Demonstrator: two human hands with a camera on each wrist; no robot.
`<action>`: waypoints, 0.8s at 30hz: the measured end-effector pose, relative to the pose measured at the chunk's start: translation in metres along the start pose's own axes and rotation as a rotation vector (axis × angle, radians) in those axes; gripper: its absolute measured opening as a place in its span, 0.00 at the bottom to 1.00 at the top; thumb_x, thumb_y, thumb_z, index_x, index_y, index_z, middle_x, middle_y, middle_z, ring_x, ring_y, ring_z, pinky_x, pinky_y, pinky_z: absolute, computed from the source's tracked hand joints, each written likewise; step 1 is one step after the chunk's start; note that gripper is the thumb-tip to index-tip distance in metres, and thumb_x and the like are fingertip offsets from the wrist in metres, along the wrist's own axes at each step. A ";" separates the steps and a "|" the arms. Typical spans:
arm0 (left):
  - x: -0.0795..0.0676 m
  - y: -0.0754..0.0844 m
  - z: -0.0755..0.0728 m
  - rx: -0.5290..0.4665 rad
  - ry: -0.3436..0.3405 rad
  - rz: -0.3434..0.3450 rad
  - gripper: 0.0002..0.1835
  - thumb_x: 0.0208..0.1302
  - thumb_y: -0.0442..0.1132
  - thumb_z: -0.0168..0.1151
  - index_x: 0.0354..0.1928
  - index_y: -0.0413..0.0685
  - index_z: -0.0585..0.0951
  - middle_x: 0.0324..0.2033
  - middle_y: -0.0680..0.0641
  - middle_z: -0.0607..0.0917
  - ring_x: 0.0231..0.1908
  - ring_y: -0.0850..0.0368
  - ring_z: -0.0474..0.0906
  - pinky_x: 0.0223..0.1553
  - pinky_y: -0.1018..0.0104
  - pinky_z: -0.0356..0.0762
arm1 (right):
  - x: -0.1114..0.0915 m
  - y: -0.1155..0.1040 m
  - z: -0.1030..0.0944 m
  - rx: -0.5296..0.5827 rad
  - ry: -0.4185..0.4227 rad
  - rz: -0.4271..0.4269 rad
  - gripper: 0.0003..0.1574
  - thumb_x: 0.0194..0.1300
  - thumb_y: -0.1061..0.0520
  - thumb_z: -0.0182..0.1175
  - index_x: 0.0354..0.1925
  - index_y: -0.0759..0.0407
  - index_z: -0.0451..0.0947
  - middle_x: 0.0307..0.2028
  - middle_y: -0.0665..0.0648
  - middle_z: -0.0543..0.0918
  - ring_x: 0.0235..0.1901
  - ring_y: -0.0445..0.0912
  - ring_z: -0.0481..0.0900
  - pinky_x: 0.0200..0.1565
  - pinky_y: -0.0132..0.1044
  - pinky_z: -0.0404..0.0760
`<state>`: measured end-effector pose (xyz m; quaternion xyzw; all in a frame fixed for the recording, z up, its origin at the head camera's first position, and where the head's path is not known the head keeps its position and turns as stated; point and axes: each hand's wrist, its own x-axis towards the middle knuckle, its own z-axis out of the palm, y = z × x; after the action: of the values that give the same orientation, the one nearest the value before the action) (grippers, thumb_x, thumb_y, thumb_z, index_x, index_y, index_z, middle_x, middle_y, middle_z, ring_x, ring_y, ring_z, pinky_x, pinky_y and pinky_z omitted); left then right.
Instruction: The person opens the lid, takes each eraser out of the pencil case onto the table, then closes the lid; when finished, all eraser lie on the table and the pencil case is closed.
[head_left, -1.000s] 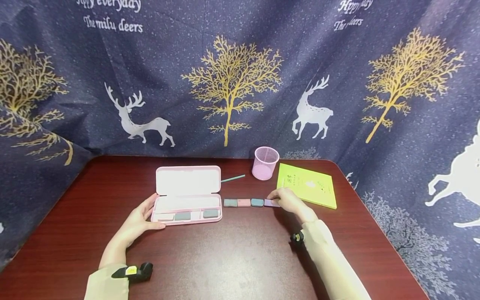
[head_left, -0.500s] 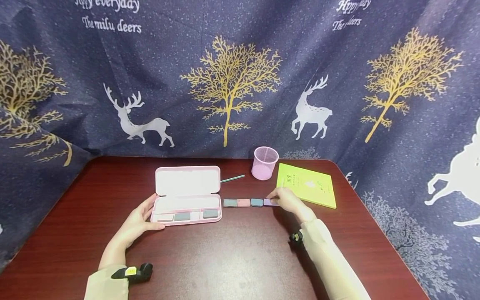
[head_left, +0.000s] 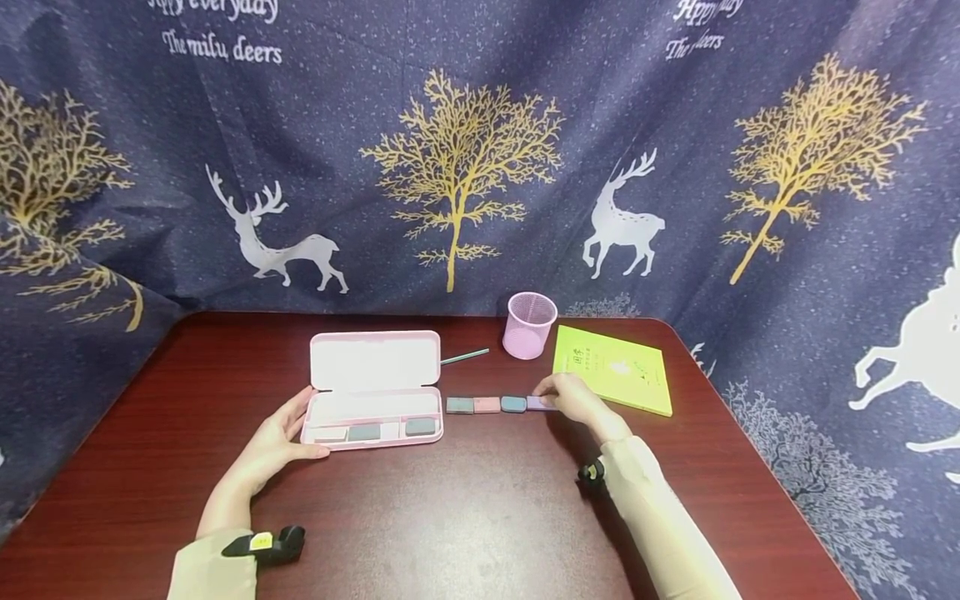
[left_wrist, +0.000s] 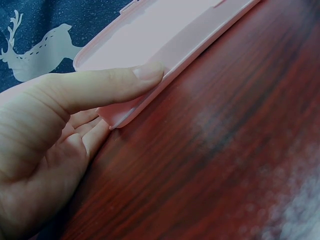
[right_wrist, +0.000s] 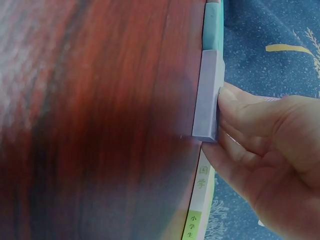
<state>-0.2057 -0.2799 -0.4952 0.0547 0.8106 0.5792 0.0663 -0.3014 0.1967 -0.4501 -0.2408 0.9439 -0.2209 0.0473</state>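
Note:
At the case's left end, my left hand (head_left: 268,452) holds the open pink pencil case (head_left: 375,360). In the left wrist view its thumb (left_wrist: 125,85) lies over the near rim, with the other fingers partly hidden at the case's end. Erasers lie in the front compartment, among them a grey one (head_left: 365,432) and a grey-green one (head_left: 421,427). My right hand (head_left: 576,402) pinches a purple eraser (right_wrist: 206,100) at the right end of a row on the table. Left of it are a teal eraser (head_left: 513,405), a pink eraser (head_left: 487,406) and a grey-green eraser (head_left: 460,406).
Behind the row stands a pink mesh pen holder (head_left: 527,333). A yellow-green book (head_left: 626,371) lies beyond my right hand. A thin teal pencil-like stick (head_left: 467,357) lies beside the case lid. Patterned dark blue cloth (head_left: 390,250) hangs behind the brown table (head_left: 450,517).

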 end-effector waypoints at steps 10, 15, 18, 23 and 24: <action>0.000 0.002 0.000 0.014 0.004 0.003 0.60 0.49 0.34 0.76 0.76 0.36 0.44 0.75 0.32 0.49 0.73 0.32 0.48 0.52 0.92 0.62 | 0.001 0.001 0.001 -0.001 0.016 -0.013 0.08 0.61 0.68 0.61 0.38 0.66 0.85 0.37 0.60 0.88 0.44 0.57 0.84 0.51 0.51 0.79; -0.001 0.002 -0.001 0.009 0.001 0.003 0.60 0.49 0.34 0.76 0.76 0.36 0.44 0.75 0.32 0.49 0.73 0.32 0.48 0.52 0.92 0.62 | 0.000 0.001 0.001 0.012 0.020 -0.012 0.08 0.62 0.68 0.60 0.38 0.67 0.85 0.38 0.61 0.88 0.45 0.57 0.84 0.52 0.51 0.79; -0.001 0.001 -0.001 0.002 -0.001 0.004 0.60 0.49 0.34 0.76 0.76 0.36 0.44 0.75 0.32 0.49 0.73 0.32 0.48 0.51 0.92 0.62 | 0.000 0.000 0.000 0.020 0.019 -0.010 0.08 0.62 0.68 0.60 0.38 0.67 0.85 0.38 0.62 0.88 0.45 0.58 0.84 0.53 0.52 0.79; -0.001 -0.001 -0.001 -0.005 0.002 0.012 0.60 0.49 0.33 0.76 0.76 0.35 0.44 0.75 0.31 0.49 0.73 0.31 0.48 0.51 0.93 0.61 | 0.000 -0.002 -0.001 0.021 0.029 -0.007 0.08 0.61 0.68 0.61 0.39 0.67 0.85 0.39 0.62 0.88 0.46 0.58 0.84 0.53 0.52 0.79; 0.000 -0.001 0.000 -0.004 0.003 0.013 0.60 0.49 0.33 0.76 0.76 0.35 0.44 0.75 0.31 0.49 0.73 0.31 0.48 0.51 0.93 0.61 | 0.000 -0.003 -0.001 0.024 0.030 -0.001 0.08 0.61 0.68 0.61 0.39 0.67 0.85 0.39 0.62 0.88 0.46 0.57 0.84 0.53 0.52 0.78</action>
<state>-0.2053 -0.2808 -0.4959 0.0589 0.8092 0.5814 0.0617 -0.3000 0.1947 -0.4479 -0.2372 0.9417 -0.2357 0.0358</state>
